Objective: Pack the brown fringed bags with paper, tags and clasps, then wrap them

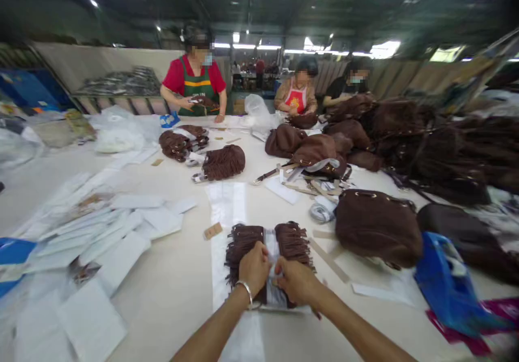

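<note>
A dark brown fringed bag point(245, 240) lies flat in front of me on a white sheet. A pale, shiny wrapping strip point(271, 237) runs down its middle, with fringe showing on both sides. My left hand point(254, 270), a bracelet at its wrist, is closed over the bag's left half at the strip's edge. What its fingers pinch is too blurred to make out. Facing it, my right hand point(298, 281) is closed with thumb and fingers pressed together on the strip. The bag's lower part is partly hidden beneath both hands.
Right of the bag sit a brown handbag point(377, 226), a blue tape dispenser point(446, 286) and a coil of grey strap point(321, 212). White packets point(121, 232) are spread at left. Several brown bags point(405, 135) pile up at back right. Across the table a person point(198, 86) handles a bag.
</note>
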The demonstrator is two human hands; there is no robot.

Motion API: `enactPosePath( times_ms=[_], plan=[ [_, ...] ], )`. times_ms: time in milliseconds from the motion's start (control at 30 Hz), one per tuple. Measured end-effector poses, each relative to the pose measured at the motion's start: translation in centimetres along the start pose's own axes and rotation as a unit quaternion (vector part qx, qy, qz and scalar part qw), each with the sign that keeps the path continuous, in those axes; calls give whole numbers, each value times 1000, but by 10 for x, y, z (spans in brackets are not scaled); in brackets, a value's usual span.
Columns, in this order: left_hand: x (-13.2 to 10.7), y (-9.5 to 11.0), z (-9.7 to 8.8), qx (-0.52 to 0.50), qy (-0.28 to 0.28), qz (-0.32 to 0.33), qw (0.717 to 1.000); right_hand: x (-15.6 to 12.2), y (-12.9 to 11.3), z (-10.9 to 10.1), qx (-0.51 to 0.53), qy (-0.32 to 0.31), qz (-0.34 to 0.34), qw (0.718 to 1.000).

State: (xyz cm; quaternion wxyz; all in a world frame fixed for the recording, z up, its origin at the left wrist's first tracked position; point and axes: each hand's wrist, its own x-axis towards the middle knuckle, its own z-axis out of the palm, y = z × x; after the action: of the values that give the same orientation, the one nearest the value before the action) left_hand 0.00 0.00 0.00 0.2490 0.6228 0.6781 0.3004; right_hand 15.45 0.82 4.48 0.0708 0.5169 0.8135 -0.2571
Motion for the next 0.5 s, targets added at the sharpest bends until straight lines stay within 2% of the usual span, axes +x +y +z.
enactPosePath(
  times_ms=[100,200,267,333,433,500],
  plan=[
    [-3,3,-7,-6,19,-4,1000,23,6,-40,-35,120,5,992],
    [-19,8,-20,-6,38,20,999,54,9,-63,-69,185,-48,979],
    [-38,11,-29,11,51,65,997,77,9,-65,-93,172,-107,975],
    [-56,12,-31,57,59,134,988,97,10,-61,-109,136,-139,975],
    [-73,13,-22,157,39,218,962,119,16,-49,-107,98,-141,979],
    [-75,11,-11,211,14,233,949,127,22,-43,-104,84,-133,982]
  ],
)
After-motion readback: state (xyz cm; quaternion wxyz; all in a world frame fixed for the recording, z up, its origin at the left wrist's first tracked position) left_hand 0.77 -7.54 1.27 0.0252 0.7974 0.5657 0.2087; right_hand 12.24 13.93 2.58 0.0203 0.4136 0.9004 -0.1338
